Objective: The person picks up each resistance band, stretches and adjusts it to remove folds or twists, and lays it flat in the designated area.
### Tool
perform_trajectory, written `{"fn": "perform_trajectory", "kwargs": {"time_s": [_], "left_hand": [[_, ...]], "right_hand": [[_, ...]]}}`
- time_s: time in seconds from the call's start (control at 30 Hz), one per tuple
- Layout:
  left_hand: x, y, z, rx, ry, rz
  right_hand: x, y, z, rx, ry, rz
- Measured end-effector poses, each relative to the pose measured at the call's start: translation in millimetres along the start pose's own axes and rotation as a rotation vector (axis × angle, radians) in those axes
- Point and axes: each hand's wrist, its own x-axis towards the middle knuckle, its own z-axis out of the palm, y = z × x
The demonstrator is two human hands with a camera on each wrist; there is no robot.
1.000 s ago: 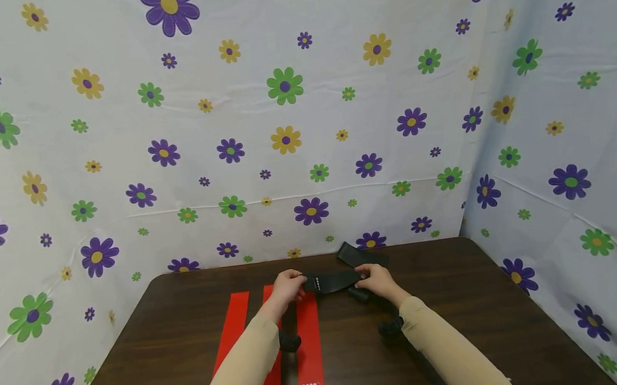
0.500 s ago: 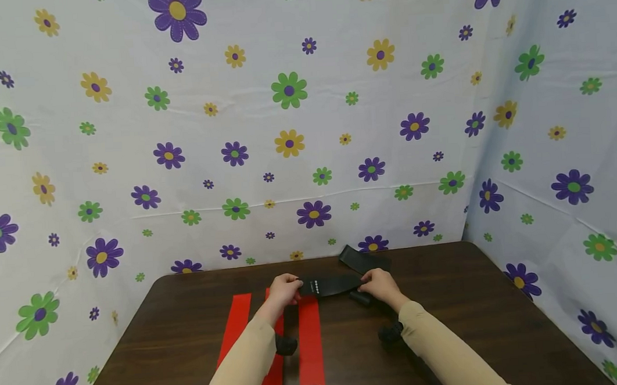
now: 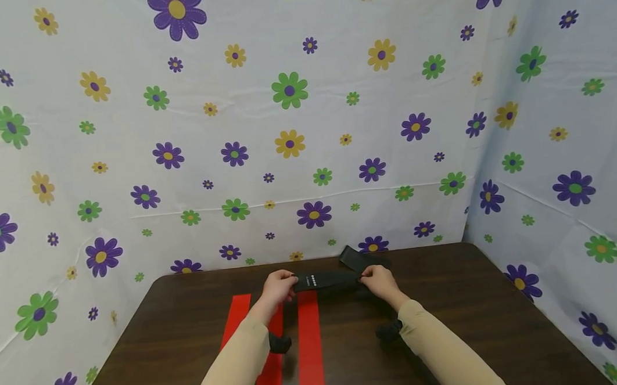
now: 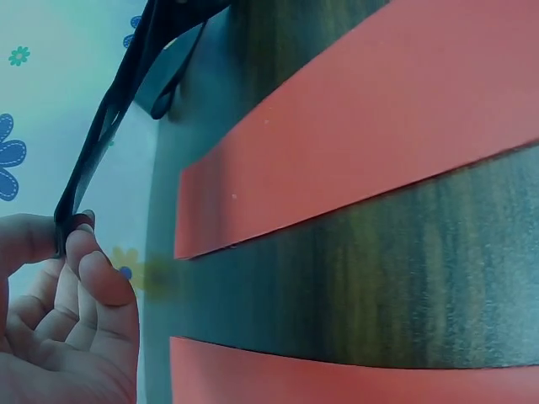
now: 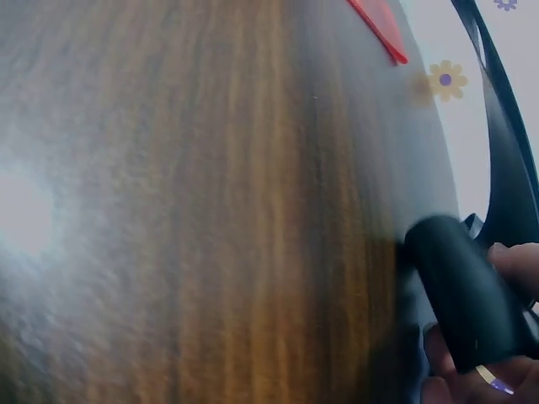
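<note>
A black elastic exercise band, with pale dots printed near its left end, stretches between my two hands above the far part of the table. My left hand pinches its left end between thumb and fingers; the left wrist view shows the band's layers edge-on. At the other end, my right hand grips the band with thumb and fingertips. In the right wrist view a curled black section hangs by the right hand's fingers, which are partly cut off. Three red bands lie flat, one below the black band.
The other red bands, one in the middle and one at left, are partly behind my left arm. Another black strip lies at the back of the dark wooden table. Flowered cloth stands behind and at the right.
My left hand has shifted left and slightly up, drawing the black band's left end with it. The right hand has stayed nearly in place, still gripping. The red bands lie unmoved.
</note>
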Motion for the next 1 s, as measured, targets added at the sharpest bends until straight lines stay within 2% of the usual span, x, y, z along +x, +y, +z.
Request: {"fn": "perform_trajectory", "kwargs": {"time_s": [0.23,0.43,0.73,1.0], "left_hand": [[2.9,12.3,-5.9,-0.010,-0.010,0.001],[4.6,23.1,-17.2,-0.008,-0.028,0.019],[1.9,18.8,-32.4,-0.014,-0.005,0.007],[0.2,17.7,-39.4,-0.006,0.006,0.010]], "right_hand": [[4.6,-2.6,-8.1,0.012,-0.003,-0.006],[7.1,5.4,-13.5,-0.007,-0.012,-0.020],[7.7,20.6,-21.2,-0.062,-0.094,-0.090],[15.9,10.9,-35.6,-0.170,-0.072,-0.091]]}}
